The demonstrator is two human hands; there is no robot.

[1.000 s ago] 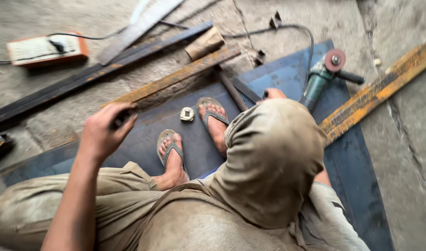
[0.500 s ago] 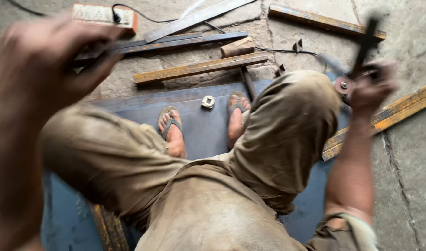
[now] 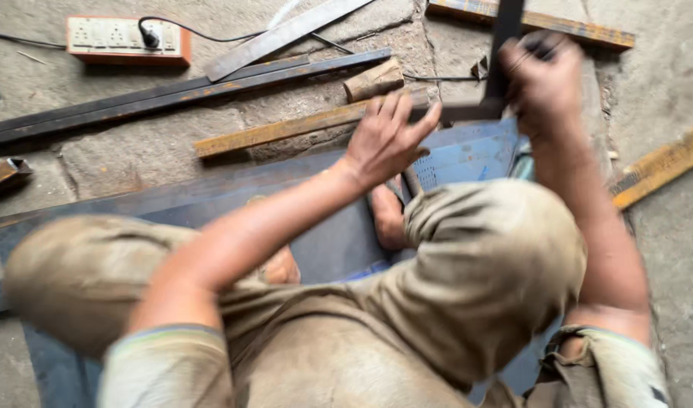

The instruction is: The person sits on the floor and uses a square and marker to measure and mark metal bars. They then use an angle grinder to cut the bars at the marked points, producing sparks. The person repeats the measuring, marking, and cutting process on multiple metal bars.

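Both hands on a dark metal square above the blue steel sheet (image 3: 172, 204).

The metal square (image 3: 501, 68) has its long arm upright, short arm level leftward. Right hand (image 3: 544, 75) grips it closed; left hand (image 3: 385, 140), fingers spread, touches the short arm.

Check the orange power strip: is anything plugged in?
Plugged in. A black plug sits in the orange power strip, its cord running off to the right.

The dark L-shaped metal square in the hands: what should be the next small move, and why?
Probably lower the dark L-shaped metal square flat onto the blue steel sheet. The right hand grips its upright arm, the left hand reaches its horizontal arm, and it appears raised above the sheet.
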